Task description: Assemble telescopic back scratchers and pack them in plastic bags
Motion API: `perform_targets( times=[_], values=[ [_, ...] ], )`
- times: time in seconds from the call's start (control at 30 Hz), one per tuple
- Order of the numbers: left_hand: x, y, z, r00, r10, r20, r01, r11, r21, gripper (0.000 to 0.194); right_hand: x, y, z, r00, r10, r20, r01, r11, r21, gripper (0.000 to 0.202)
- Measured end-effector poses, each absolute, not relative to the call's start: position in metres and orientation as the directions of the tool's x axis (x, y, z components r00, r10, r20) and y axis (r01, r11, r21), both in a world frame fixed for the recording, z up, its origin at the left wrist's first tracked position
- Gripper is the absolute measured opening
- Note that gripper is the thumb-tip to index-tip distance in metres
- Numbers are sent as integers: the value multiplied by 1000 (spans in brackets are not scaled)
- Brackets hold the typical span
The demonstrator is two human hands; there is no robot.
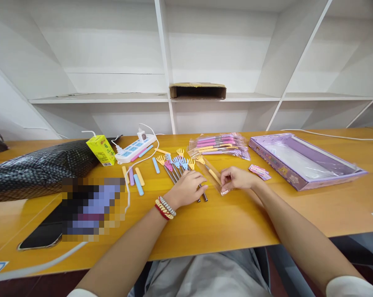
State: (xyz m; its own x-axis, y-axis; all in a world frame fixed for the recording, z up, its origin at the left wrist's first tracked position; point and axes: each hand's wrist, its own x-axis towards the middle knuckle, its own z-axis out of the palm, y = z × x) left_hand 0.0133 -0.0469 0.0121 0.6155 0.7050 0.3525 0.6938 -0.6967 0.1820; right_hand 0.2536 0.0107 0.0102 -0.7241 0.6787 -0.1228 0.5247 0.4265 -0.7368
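Small back scratchers point(176, 165) with metal rods and yellow, blue and pink hand-shaped heads lie in a bunch at the middle of the table. Over their rods rests my left hand point(188, 187), its fingers stretched forward and apart; its palm side is hidden. My right hand point(235, 179) is closed in a pinch on the lower end of a clear plastic bag point(223, 192). Inside that bag lies a yellow-handled back scratcher point(213, 174), head pointing away from me. Loose coloured handle sleeves point(139, 184) lie left of the bunch.
Bagged back scratchers point(219, 144) lie behind my hands. A purple box tray point(300, 181) and pink cards point(260, 172) are to the right. Leftward are a power strip point(135, 149), white cable, yellow drink carton point(101, 150), black wrapped bundle point(47, 165) and phone point(44, 231).
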Motion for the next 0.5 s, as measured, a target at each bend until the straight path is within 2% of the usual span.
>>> perform_targets(
  times=[0.13, 0.23, 0.3, 0.37, 0.5],
  values=[
    [13, -46, 11, 613, 708, 352, 696, -694, 185, 28, 244, 10, 5, -617, 787, -21, 629, 476, -614, 38],
    [14, -47, 11, 617, 706, 347, 693, -697, 184, 28, 239, 11, 1, -452, 891, 34, 772, 410, -486, 52],
    [15, -48, 11, 625, 703, 339, 689, -701, 182, 28, 237, 13, 0, -344, 939, -7, 849, 308, -429, 55],
    [17, -49, 11, 631, 701, 332, 686, -704, 182, 27, 237, 14, 1, -291, 954, -70, 885, 241, -398, 48],
    [20, -51, 10, 636, 702, 321, 688, -704, 176, 26, 236, 12, 4, -339, 927, -158, 881, 254, -399, 37]
  ],
)
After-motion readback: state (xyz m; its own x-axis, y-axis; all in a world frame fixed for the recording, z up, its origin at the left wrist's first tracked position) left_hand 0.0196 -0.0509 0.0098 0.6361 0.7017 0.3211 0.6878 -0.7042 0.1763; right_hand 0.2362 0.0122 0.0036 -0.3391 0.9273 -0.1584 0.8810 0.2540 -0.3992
